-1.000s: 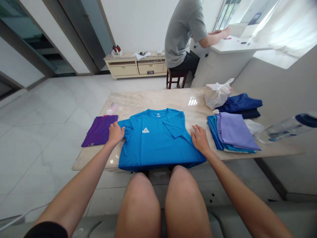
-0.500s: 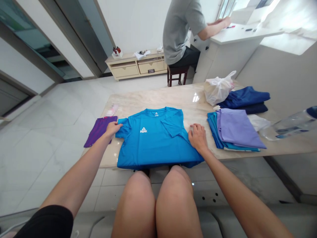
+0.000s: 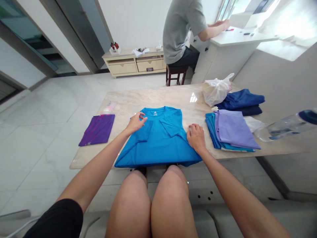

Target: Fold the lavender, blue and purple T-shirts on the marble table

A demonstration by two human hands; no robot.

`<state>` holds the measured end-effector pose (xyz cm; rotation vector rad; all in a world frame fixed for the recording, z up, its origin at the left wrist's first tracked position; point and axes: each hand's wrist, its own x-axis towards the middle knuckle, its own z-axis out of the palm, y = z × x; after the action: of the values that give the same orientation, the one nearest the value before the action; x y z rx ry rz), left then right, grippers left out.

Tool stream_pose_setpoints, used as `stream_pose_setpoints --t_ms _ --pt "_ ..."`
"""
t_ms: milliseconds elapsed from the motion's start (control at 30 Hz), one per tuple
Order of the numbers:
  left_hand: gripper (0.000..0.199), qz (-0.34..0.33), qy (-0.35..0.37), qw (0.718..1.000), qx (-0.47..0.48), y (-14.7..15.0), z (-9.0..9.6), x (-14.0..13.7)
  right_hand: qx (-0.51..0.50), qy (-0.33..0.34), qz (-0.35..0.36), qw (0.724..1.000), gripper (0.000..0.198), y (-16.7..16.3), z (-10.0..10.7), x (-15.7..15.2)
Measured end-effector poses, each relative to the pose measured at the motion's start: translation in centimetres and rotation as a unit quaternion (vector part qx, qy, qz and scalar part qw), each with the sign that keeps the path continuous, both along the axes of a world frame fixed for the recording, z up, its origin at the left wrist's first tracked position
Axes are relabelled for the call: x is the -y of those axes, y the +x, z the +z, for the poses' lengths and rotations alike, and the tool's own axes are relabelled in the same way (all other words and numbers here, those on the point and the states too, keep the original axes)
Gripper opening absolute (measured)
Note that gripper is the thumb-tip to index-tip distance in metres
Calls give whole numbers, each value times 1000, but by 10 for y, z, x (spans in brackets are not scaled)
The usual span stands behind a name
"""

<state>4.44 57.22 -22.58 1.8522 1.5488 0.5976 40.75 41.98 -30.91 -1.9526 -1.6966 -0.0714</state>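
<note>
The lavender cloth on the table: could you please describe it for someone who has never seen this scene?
On the pale table, look just right of the wearer's right hand, at the edge of the bright blue shirt. The lavender cloth lies folded there on top, its pale purple setting it apart from the blue pieces beneath.

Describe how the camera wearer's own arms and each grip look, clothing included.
A plain black sleeve covers the upper left arm, leaving the forearm bare. The visible right arm is bare, with no sleeve in view. The left grip and right grip are ungloved human hands; no watch, bracelet or cable shows on either wrist.
</note>
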Motion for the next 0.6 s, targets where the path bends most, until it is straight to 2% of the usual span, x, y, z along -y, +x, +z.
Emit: stream_pose_setpoints --t_ms 133,233,333,433,600 --pt "29 -28 86 994 -59 -20 -27 -2 6 -6 -2 1000 34 1 -1 0" --pt "34 -53 97 991 -81 -29 -46 -1 5 1 -5 1000 33 1 -1 0" --pt "32 -36 112 986 -116 -22 -59 2 10 3 -4 1000 32 1 -1 1" --pt "24 -33 126 982 -135 -9 -65 6 17 2 -3 1000 31 2 0 1" --pt "21 -151 136 972 -119 -2 -57 10 13 2 -3 1000 32 2 1 2"
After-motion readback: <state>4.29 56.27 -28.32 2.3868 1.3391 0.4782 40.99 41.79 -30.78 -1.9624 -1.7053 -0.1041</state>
